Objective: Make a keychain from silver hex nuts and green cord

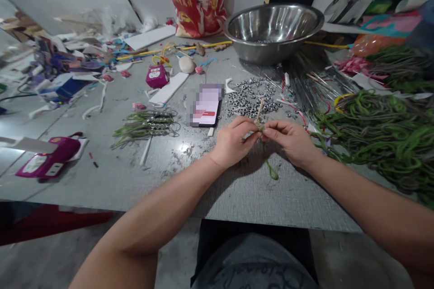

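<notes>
My left hand [233, 141] and my right hand [288, 139] meet at the middle of the grey table [142, 180], fingertips pinched together. Between them is a green cord [270, 169] whose loop hangs down onto the table below my hands. A thin wooden stick [260, 109] pokes up from where the fingers meet. Both hands are closed on the cord where it meets the stick. Just beyond my hands lies a pile of small metal nuts [251, 97].
A big heap of green cords [383, 137] fills the right side. A steel bowl [273, 29] stands at the back. A phone [206, 106] lies left of the nuts, with finished green cords with rings [145, 125] further left. Pink tools [45, 160] and clutter lie on the left.
</notes>
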### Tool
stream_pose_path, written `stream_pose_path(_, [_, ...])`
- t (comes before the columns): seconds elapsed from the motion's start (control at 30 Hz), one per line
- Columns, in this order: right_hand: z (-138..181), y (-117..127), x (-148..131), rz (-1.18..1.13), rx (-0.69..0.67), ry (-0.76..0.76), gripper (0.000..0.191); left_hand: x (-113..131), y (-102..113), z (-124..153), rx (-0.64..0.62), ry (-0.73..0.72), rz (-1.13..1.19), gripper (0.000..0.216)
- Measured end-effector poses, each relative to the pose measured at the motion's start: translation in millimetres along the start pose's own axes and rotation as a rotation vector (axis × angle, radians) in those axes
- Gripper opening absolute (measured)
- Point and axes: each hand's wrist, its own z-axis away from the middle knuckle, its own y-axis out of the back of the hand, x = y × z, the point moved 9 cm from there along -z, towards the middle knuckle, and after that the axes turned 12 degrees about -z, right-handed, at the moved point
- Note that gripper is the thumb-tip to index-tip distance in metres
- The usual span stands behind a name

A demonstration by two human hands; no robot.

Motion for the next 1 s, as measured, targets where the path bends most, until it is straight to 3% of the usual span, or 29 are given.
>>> stream_pose_path(0.1, [2, -1, -5, 0.131, -0.006, 0.039, 0.026, 3, 0, 1, -0.006, -0.032, -0.062, 0.010])
stream_pose_path(0.27, [5, -1, -16, 0.461, -0.008, 0.135, 0.021, 5, -16, 3, -0.173, -0.060, -0.157, 0.016])
stream_pose_path(0.5, [2, 3, -17, 0.524, -0.038, 0.192, 0.017, -5, -27, 4, -0.263, 0.030, -0.080, 0.016])
stream_pose_path(0.63, [2, 1, -17, 0.522, -0.066, 0.219, 0.015, -11, -28, 5, -0.258, 0.082, -0.002, 0.011])
stream_pose_path(0.8, [3, -2, -22, 0.553, -0.078, 0.274, 0.016, -6, -27, 3, -0.238, 0.032, 0.007, 0.014])
stream_pose_path(1.0, [3, -5, -24, 0.885, -0.117, 0.364, 0.021, -14, -28, 3, -0.235, 0.087, -0.049, 0.018])
